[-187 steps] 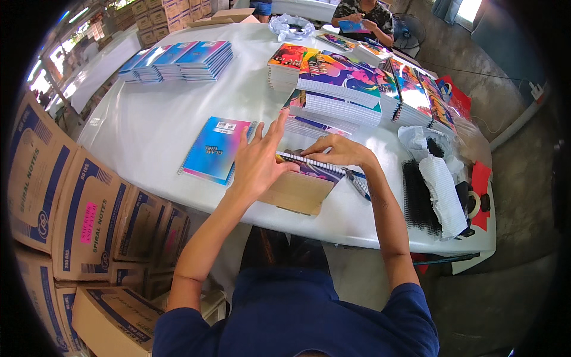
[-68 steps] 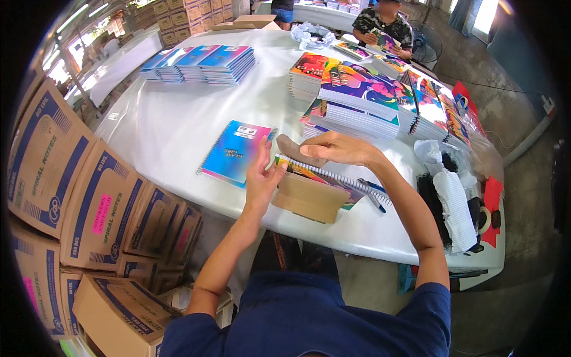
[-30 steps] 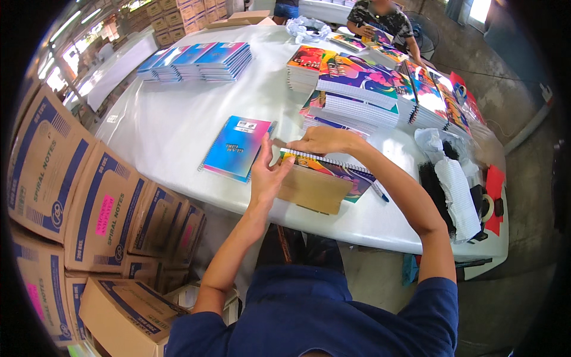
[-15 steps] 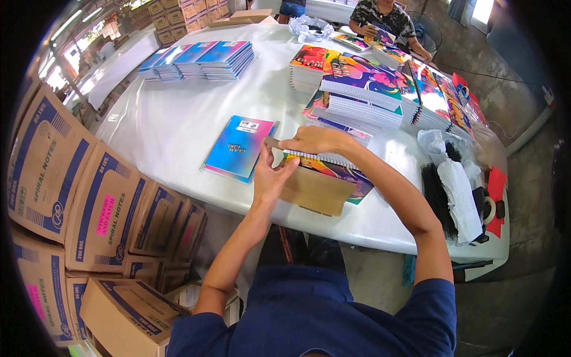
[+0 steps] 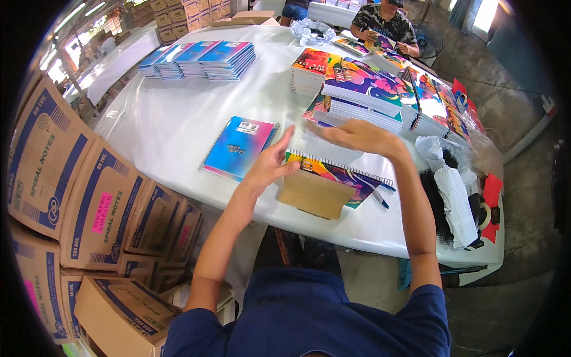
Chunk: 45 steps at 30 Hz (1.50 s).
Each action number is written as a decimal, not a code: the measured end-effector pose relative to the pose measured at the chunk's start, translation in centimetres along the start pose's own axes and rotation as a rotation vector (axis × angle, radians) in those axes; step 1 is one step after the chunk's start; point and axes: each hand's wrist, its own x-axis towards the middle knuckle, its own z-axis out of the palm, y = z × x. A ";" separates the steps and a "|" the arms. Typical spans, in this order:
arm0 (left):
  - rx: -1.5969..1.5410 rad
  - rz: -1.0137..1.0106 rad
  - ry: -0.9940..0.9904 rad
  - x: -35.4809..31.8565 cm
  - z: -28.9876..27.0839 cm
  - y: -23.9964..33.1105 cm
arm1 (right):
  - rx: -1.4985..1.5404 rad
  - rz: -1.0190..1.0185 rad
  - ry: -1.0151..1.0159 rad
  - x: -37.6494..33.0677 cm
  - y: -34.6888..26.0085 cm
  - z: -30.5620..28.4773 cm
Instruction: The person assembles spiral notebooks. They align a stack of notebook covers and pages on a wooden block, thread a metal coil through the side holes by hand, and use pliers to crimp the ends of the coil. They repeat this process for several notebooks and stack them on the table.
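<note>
Spiral notebook: a colourful spiral-bound notebook with a white wire coil along its far edge lies flat at the near edge of the white table, just in front of the person.
Cardboard sheet: a plain brown cardboard sheet sits at the notebook's near side, overhanging the table edge.
Left hand: the left hand is flat with fingers spread, holding nothing, its fingertips touching the notebook's left corner by the coil.
Right hand: the right hand hovers flat above the coil edge, fingers stretched and together, gripping nothing.
Pen: a blue pen lies on the notebook's right part.
Blue notebook: a blue and pink spiral notebook lies just left of the left hand.
Right edge: white cloth and black items crowd the table's right end.
Open room: bare white tabletop stretches left and beyond the blue notebook.
Farther: stacks of colourful notebooks stand just beyond the right hand; a fanned row of blue notebooks lies far left.
Left side: printed cardboard boxes are piled beside the table.
Far end: another person handles notebooks.
</note>
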 end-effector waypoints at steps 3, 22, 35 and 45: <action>0.033 -0.036 -0.222 1.5 -0.7 0.4 | 0.024 0.200 0.061 -4.6 6.5 -1.0; 0.798 0.318 0.095 -3.0 8.6 1.2 | -0.226 0.301 0.855 -11.8 10.2 17.6; 1.164 0.464 0.094 -2.6 8.8 -0.6 | 0.148 -0.126 0.832 -13.8 -1.0 15.3; 1.120 0.443 0.280 -1.0 3.8 2.1 | 0.802 -0.105 0.368 -13.1 2.4 10.5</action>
